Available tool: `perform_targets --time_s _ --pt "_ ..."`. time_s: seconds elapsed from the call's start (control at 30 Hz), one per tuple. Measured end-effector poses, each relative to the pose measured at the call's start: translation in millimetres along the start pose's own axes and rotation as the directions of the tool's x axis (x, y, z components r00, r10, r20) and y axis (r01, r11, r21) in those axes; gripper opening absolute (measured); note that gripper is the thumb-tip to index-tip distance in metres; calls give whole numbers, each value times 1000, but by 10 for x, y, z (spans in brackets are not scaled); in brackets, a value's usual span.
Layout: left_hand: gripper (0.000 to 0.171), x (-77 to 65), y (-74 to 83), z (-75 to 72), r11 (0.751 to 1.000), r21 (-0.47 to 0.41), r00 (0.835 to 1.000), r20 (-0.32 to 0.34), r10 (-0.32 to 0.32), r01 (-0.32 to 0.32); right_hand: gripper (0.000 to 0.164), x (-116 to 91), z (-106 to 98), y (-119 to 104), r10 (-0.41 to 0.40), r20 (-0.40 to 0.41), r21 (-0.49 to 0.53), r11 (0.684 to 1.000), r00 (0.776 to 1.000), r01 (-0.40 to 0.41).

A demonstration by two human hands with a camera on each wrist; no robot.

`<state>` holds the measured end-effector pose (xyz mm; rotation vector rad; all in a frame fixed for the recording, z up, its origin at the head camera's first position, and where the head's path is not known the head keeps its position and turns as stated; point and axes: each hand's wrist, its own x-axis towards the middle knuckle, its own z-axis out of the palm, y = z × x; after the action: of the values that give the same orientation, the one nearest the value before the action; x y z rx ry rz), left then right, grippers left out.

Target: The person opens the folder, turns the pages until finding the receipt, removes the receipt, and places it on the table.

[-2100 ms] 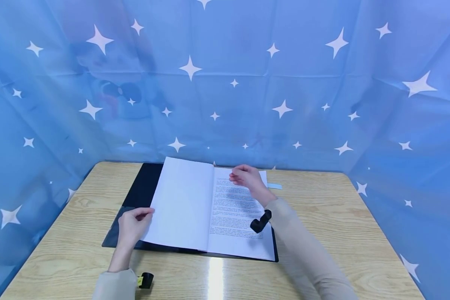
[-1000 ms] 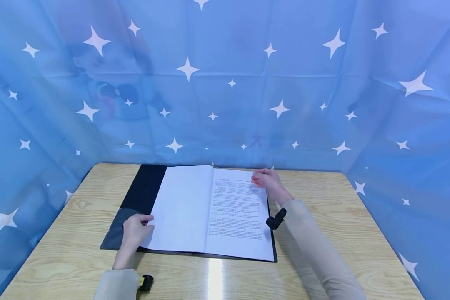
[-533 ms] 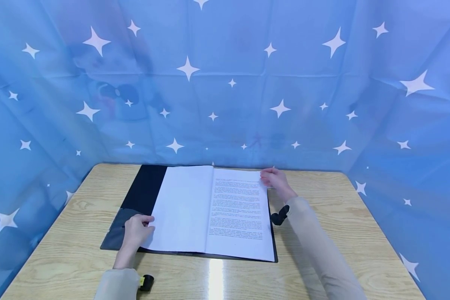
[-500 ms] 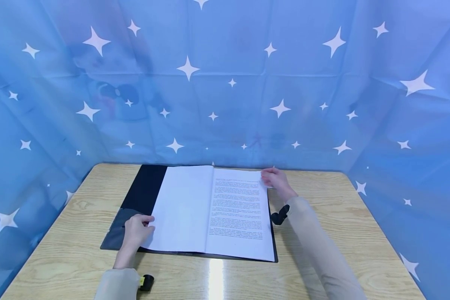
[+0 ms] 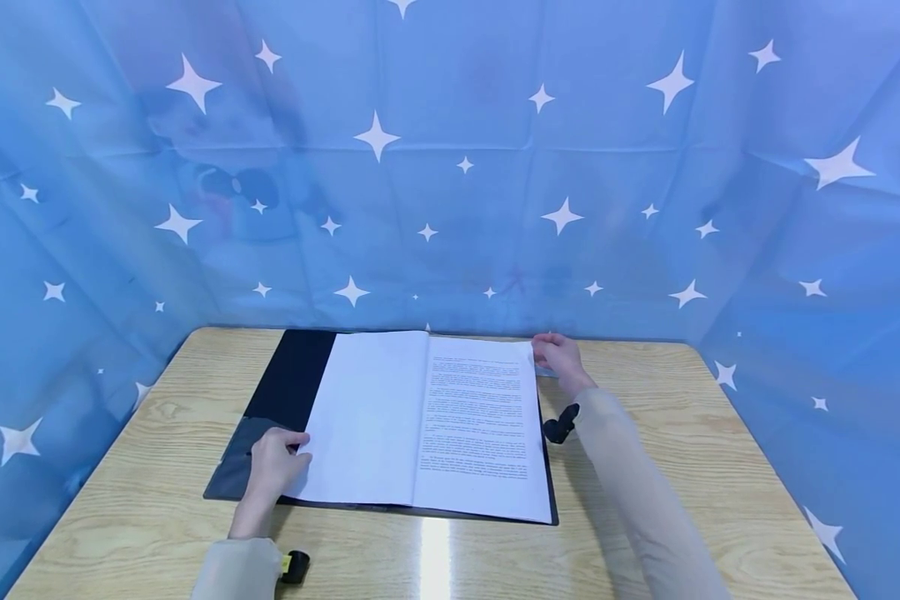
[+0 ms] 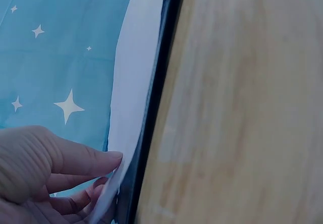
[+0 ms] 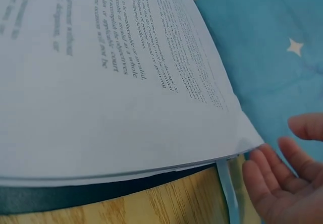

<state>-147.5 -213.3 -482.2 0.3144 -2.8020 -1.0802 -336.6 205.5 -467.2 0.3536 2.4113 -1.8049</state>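
Observation:
A black folder lies spread on the table, holding a stack of white sheets turned open. The left page is blank and the right page carries printed text. My left hand pinches the blank page's left edge near its lower corner. In the left wrist view the thumb lies on one face of the sheet, with fingers behind it. At the upper right corner of the printed page is my right hand. Its fingertips touch the corner from the side, while the thumb stands apart.
A pale blue strip sticks out from the stack's right side, partly covered by the right hand in the head view. The wooden table backs onto a blue curtain with white stars.
My right hand has moved right, from above the printed page to its upper right corner. The blank page, raised earlier, has come down flat with my left hand at its edge.

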Motion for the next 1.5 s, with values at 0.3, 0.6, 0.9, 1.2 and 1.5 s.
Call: perform_targets --time_s 0.3,0.6,0.9,1.2,1.5 --pt "27 1 -29 15 1000 8 1000 -17 19 -19 38 -12 13 -2 -2 -17 -39 999 1000 1" --pt "27 2 -41 20 999 9 999 -27 40 -39 39 -26 14 3 25 14 -55 998 1000 -24" --pt "26 -3 -33 7 999 3 999 -31 44 -44 39 -86 -9 -34 -18 71 -63 998 997 22" --pt "27 -7 -50 12 1000 -3 999 -31 31 -31 38 -255 -54 -115 -71 181 -39 996 981 79" --pt "27 -16 -76 17 999 -7 999 -39 35 -35 33 -328 -65 -85 -109 269 -42 991 957 125"
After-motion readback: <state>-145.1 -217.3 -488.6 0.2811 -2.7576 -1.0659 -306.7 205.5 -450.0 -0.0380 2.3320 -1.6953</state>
